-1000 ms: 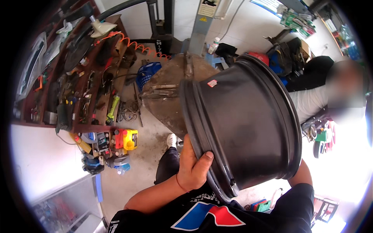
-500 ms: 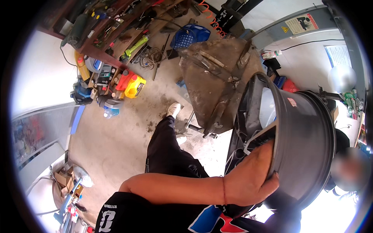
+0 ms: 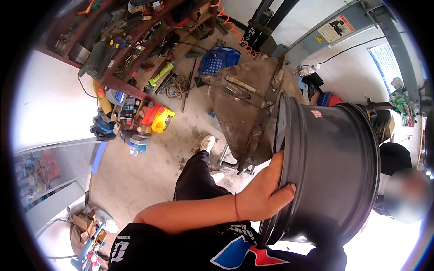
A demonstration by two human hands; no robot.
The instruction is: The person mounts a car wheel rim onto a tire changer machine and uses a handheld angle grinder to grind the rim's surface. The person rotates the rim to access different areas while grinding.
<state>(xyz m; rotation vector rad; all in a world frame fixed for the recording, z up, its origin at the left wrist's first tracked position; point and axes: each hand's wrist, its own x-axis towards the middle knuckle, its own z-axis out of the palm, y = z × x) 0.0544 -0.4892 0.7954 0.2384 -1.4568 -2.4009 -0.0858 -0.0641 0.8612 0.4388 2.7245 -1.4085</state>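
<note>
A large dark grey wheel rim (image 3: 332,158) without a tyre stands on its side at the right, its broad barrel turned toward me. My left hand (image 3: 261,194) grips its left lip, thumb lying on the outer edge and the other fingers curled out of sight behind it. A thin band circles that wrist. My right hand is out of view; only a dark sleeve (image 3: 323,255) shows below the rim. Just beyond the rim is a worn, dirty brown metal plate (image 3: 239,104) of a machine.
Tool shelves (image 3: 122,58) stand at the back left, with a yellow jug (image 3: 162,120) and other bottles beside them. A blue plastic piece (image 3: 219,60) lies behind the plate. Another person (image 3: 404,194) is close at the right. Boxes (image 3: 85,223) sit at lower left.
The wheel rim has turned and shifted left in the picture, so its spokes no longer show and its barrel does. My left hand has moved left with it, still gripping the lip.
</note>
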